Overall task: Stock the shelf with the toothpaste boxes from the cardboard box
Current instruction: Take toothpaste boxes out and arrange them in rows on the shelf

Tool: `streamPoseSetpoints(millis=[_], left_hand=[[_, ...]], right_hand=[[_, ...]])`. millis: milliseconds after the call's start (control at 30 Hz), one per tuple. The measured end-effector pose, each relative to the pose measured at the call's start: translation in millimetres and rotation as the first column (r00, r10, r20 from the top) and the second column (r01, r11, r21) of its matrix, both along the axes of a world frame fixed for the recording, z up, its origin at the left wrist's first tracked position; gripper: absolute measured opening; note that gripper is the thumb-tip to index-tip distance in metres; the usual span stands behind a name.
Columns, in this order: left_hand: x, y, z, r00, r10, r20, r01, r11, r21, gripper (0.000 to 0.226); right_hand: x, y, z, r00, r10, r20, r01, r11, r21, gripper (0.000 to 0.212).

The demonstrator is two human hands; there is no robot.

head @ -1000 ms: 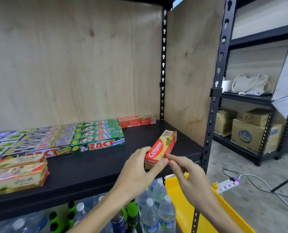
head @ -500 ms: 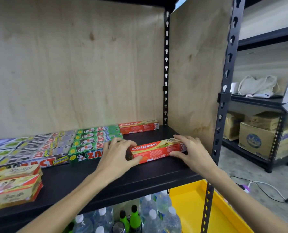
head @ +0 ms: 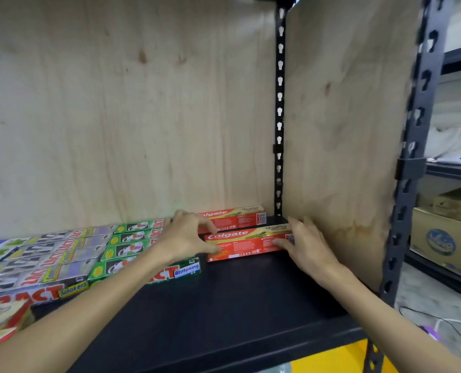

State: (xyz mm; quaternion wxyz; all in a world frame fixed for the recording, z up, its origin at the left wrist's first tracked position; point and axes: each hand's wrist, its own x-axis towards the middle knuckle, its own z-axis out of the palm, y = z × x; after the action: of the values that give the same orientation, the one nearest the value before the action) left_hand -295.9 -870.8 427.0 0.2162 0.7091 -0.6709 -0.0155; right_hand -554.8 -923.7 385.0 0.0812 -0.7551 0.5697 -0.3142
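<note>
The red toothpaste box (head: 248, 244) lies flat on the black shelf (head: 224, 313), near the back right corner. The left hand (head: 186, 239) holds its left end, with the thumb on the front and the fingers curled over the top. The right hand (head: 303, 244) holds the right end the same way, with the fingers pressed on the front face. I think both hands hold the ends so the box can slide straight back and line up neatly. Just behind it lies another red box (head: 234, 218), against the wooden back wall (head: 116, 117), with a thin dark gap between the two. The box in the hands looks set to sit in front of that one, in a row. To the left are green boxes (head: 132, 249) in neat rows, and the left arm reaches over the front one. Farther left are grey boxes (head: 54, 254). The wooden side wall (head: 345, 130) is just beside the right hand, so there is little room on that side. The black post (head: 279, 117) stands in the corner. The cardboard box that the toothpaste comes from cannot be picked out here. More boxes may still need to go on the bare front part of the shelf.
</note>
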Motion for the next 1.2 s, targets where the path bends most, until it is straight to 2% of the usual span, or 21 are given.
streamPoseSetpoints(millis=[167,333,567,700,833,1033,1100,1200], left_hand=[[23,-30,12,0.997,0.039,-0.073,-0.034,0.997,0.07,0.07],[37,-48,8,0.98,0.021,-0.196,0.004,0.992,0.126,0.066],[49,-59,2,0.956,0.015,-0.293,0.032,0.987,0.155,0.067],[49,-58,-2,0.943,0.004,-0.334,0.042,0.99,0.131,0.059],[51,-58,-8,0.929,-0.002,-0.371,0.035,0.996,0.083,0.057],[57,-59,-14,0.872,-0.075,-0.483,0.111,0.993,0.046,0.076],[58,-60,-17,0.885,-0.101,-0.455,0.121,0.992,0.016,0.083],[56,-61,-18,0.92,-0.114,-0.376,0.123,0.992,0.0,0.083]], right_hand=[[16,-44,6,0.984,0.177,0.034,-0.179,0.981,0.081,0.082],[27,-75,-1,0.981,0.195,0.016,-0.196,0.977,0.088,0.092],[33,-97,-7,0.958,0.285,0.033,-0.286,0.954,0.091,0.1],[30,-106,-14,0.94,0.312,0.137,-0.328,0.938,0.117,0.103],[29,-110,-20,0.938,0.304,0.168,-0.321,0.943,0.085,0.105],[30,-111,-24,0.934,0.312,0.176,-0.321,0.947,0.02,0.107],[31,-110,-25,0.934,0.31,0.174,-0.318,0.948,0.02,0.105],[29,-109,-25,0.937,0.308,0.166,-0.313,0.95,0.008,0.1]])
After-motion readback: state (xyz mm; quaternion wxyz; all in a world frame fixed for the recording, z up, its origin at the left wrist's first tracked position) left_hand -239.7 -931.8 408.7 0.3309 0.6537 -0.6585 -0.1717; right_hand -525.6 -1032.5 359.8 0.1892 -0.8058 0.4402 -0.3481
